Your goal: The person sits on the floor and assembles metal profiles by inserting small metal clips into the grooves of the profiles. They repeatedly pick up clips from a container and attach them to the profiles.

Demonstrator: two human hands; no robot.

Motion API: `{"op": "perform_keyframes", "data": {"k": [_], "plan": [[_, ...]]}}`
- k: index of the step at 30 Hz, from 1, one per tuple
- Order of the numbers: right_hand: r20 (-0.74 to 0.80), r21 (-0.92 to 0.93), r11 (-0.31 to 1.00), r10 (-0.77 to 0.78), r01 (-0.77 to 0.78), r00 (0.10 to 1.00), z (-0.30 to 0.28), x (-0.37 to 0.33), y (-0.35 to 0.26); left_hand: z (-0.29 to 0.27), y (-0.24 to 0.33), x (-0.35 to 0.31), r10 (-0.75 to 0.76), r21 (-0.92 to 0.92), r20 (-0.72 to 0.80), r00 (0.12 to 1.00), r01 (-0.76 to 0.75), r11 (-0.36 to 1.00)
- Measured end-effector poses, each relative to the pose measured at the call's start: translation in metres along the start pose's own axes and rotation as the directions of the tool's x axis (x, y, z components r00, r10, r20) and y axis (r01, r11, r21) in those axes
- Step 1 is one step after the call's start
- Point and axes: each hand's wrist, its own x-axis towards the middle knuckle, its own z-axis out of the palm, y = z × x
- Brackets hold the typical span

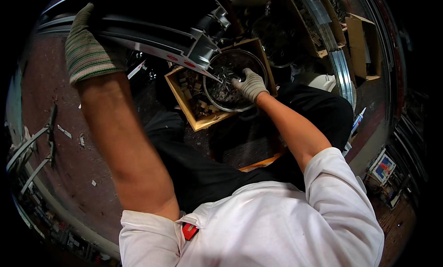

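My left hand [92, 52], in a striped knit glove, grips long dark metal profiles [143, 29] at the upper left. Its thumb points up along their side, and the other fingers are hidden behind them. The profiles' cut silver ends [203, 45] hang over a round metal-rimmed pan [235, 109]. Inside the pan lie many small metal pieces [226, 77]. My right hand [251, 85], gloved too, reaches into the pan with its fingers curled among the pieces. What sits between those fingertips is too small to make out.
The pan rests in an open-topped box [182, 112] holding small tan blocks [191, 89]. Cardboard boxes [362, 45] and a curved metal strip [342, 73] stand at the upper right. A white tube [358, 120] lies right of my knee. Scraps [64, 131] litter the floor at left.
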Motion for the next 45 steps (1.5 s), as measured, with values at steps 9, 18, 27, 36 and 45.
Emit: {"op": "perform_keyframes", "data": {"k": [9, 18, 27, 36, 45], "plan": [[0.112, 0.564, 0.826, -0.094, 0.015, 0.989, -0.056, -0.017, -0.033, 0.007, 0.007, -0.014, -0.007, 0.048, -0.113, 0.994, 0.012, 0.999], [0.146, 0.733, 0.643, -0.468, 0.222, 0.872, -0.155, -0.040, -0.123, -0.001, 0.005, -0.004, 0.049, 0.034, -0.097, 0.994, -0.046, 0.998], [-0.263, 0.556, 0.523, -0.627, 0.647, 0.733, -0.174, -0.021, -0.152, -0.001, 0.000, 0.001, 0.069, 0.128, -0.152, 0.986, -0.050, 0.990], [-0.311, 0.673, 0.443, -0.557, 0.592, 0.770, -0.191, -0.036, -0.163, 0.012, -0.010, 0.006, 0.057, 0.148, -0.150, 0.987, -0.034, 0.988], [-0.486, 0.603, 0.263, -0.627, 0.753, 0.609, -0.183, -0.033, -0.160, 0.028, -0.025, 0.002, 0.087, 0.136, -0.146, 0.985, -0.067, 0.989]]}}
